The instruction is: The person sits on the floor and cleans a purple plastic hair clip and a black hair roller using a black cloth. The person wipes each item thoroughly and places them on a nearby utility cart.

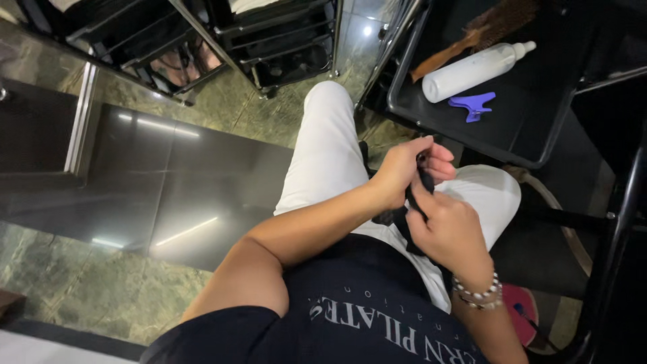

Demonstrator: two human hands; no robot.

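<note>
While I sit, my left hand [404, 172] and right hand [448, 229] both pinch a black cloth strip [411, 202], fingers closed, near a black tray [532, 145].

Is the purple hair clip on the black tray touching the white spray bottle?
Apart. The head view shows the purple hair clip lying just below the white spray bottle, with a strip of bare black tray between them.

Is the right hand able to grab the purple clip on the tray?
Probably yes: the purple clip lies uncovered on the black tray, just beyond the right hand, though that hand already holds a dark item.
</note>
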